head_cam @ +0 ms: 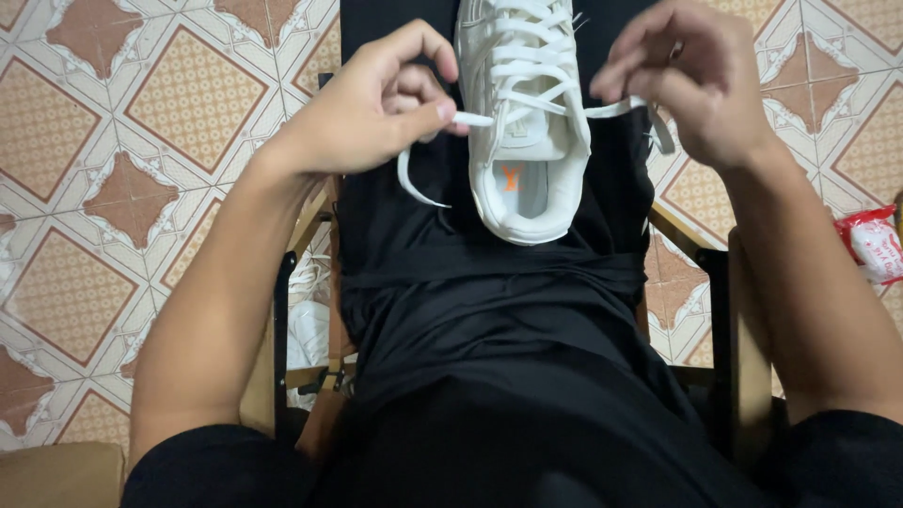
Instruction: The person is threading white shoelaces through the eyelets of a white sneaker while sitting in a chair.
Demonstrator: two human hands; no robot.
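Looking down, we saw a white sneaker (pixel 523 122) resting on our black-clothed lap (pixel 489 282), its heel opening toward us and its toe running out past the top edge of the view. Our left hand (pixel 372 108) pinched one white lace end (pixel 470 119) between thumb and forefinger just left of the shoe's top eyelets, and the loose tail of that lace (pixel 414 188) curled down over the black fabric beside the shoe. Our right hand (pixel 691 75) held the other lace end (pixel 616 109) drawn out to the right of the shoe, fingers curled together around it; the exact grip was partly hidden by the knuckles. Both laces ran taut from the eyelets to our hands. An orange mark (pixel 510 178) showed on the insole. We sat on a dark-framed chair (pixel 724 320) over a tiled floor (pixel 141 141) patterned in brown and cream. A red and white packet (pixel 875 243) lay on the floor near the right edge.
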